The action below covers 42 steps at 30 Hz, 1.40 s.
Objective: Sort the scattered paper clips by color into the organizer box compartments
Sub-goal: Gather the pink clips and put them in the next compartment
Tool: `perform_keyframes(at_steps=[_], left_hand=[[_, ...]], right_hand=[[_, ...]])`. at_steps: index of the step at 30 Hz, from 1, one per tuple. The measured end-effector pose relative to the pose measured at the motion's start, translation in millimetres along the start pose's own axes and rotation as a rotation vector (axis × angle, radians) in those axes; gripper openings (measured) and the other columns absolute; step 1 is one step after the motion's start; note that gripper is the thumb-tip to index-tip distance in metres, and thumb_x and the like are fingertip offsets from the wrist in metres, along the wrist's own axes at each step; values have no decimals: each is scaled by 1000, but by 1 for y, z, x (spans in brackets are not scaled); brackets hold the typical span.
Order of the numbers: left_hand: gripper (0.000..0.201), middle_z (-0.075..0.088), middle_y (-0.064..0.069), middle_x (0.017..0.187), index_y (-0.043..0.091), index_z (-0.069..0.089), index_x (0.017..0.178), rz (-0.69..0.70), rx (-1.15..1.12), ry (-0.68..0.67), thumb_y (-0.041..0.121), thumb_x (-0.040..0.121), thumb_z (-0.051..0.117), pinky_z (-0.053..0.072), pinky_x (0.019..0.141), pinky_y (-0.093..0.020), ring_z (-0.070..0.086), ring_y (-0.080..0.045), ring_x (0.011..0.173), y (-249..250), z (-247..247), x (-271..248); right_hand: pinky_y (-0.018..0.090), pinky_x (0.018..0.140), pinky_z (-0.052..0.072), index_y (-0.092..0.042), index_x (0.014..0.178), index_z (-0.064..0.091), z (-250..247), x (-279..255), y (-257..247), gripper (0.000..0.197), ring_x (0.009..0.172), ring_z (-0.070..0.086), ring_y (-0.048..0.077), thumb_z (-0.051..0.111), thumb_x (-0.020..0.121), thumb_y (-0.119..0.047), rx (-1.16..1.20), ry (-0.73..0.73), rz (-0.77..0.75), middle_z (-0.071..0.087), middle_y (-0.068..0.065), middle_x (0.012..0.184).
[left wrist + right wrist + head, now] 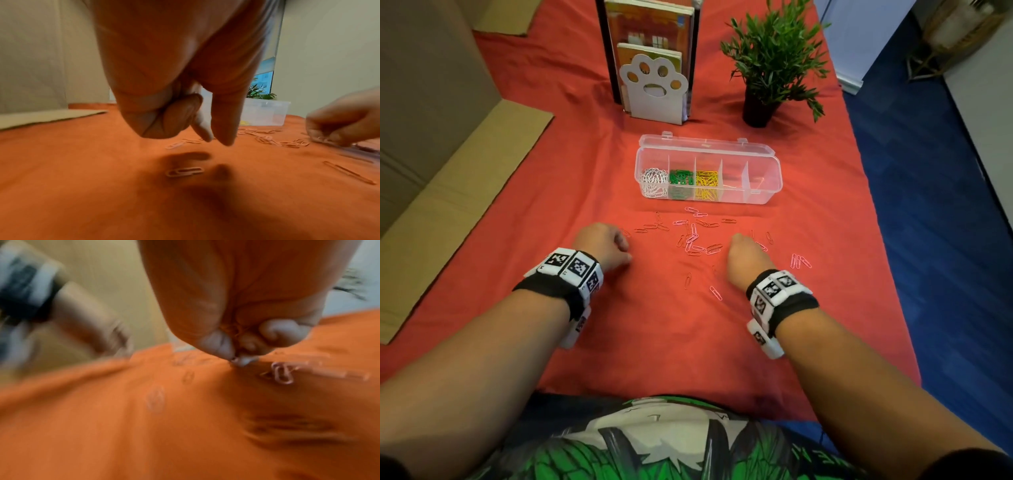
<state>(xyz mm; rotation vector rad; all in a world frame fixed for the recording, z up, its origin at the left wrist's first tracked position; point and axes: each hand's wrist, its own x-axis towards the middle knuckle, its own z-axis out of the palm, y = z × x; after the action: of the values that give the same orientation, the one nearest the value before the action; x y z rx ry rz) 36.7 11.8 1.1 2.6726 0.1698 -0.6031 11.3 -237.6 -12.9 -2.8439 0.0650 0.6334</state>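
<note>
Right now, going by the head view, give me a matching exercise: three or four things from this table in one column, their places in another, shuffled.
Things:
1. white clips
2. green clips
3. yellow clips
4. pink clips

Places:
A. loose on the red cloth
B. third compartment from the left of the organizer box
C. leftmost compartment
D. second compartment from the left

Pairs: 1-C, 2-D, 3-B, 4-A

The organizer box [763,178] is clear, glossy, smooth plastic; the paper clips [693,236] are thin wire with a smooth coloured coating; the bench cover [654,325] is matt, slightly wrinkled red-orange cloth; the adjacent cardboard [448,192] is matt brown.
</note>
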Motion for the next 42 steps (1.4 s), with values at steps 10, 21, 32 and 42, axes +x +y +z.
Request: perform_keyframes(at_steps=[10,21,32,42], left_hand=[[10,70,-6,94,19,68,78,33,228,0,22,72,74,44,78,-25,64,-24,94,-21,5,-2],[28,52,-10,62,11,47,62,-146,-533,-172,14,90,44,42,51,-23,53,-22,51,6,4,-10],[34,42,-7,58,15,52,64,-255,-1005,-111,34,90,44,35,42,-18,42,-15,38,13,-6,4],[19,65,-21,106,7,65,96,23,10,252,22,86,59,46,84,-38,59,-37,100,-16,16,13]], right_hand=[[21,45,34,-12,70,53,-13,-13,13,24,52,42,13,35,84,-11,1662,-193,400,42,0,61],[38,96,46,-4,112,52,31,-37,-17,32,109,52,32,52,84,-20,-29,-56,-59,52,16,115],[22,54,39,-20,82,52,8,-22,-14,23,63,48,14,39,89,-2,814,-124,117,49,-4,67],[23,78,43,-14,88,68,1,12,-4,26,85,57,19,45,85,-2,590,-1,84,64,7,101]])
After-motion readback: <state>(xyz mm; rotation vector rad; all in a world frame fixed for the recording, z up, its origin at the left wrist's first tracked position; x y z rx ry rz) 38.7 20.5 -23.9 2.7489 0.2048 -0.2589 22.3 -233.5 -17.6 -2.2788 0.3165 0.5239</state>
